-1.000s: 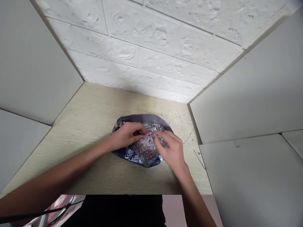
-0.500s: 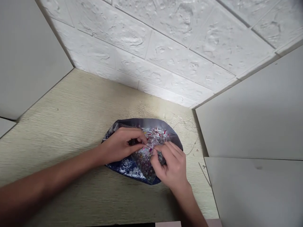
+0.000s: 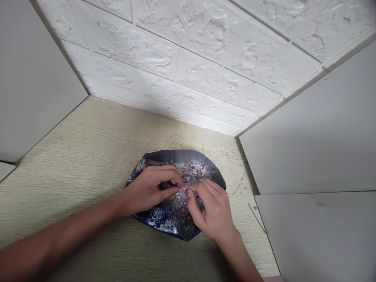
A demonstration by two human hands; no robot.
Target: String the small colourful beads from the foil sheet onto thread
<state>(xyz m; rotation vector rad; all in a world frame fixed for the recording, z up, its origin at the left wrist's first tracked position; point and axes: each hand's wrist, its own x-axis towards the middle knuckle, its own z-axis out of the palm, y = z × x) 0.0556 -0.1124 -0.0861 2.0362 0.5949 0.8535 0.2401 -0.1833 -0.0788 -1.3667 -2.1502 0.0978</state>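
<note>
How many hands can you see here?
2: the left hand on the picture's left, the right hand on its right, both over the foil wrapper. No others show.

1. Bright, even light falls on the white embossed wall panel (image 3: pixel 188 51), strongest toward the back.
2. Soft shadows pool below the left hand (image 3: pixel 152 188) and right hand (image 3: pixel 213 209) on the wood-grain tabletop (image 3: pixel 88 164).
3. The foil bag (image 3: pixel 179 156) gives a mild sheen (no harsh glare).
4. Wide-lens distortion slants the grey side panels (image 3: pixel 308 145); the image is slightly soft.
</note>
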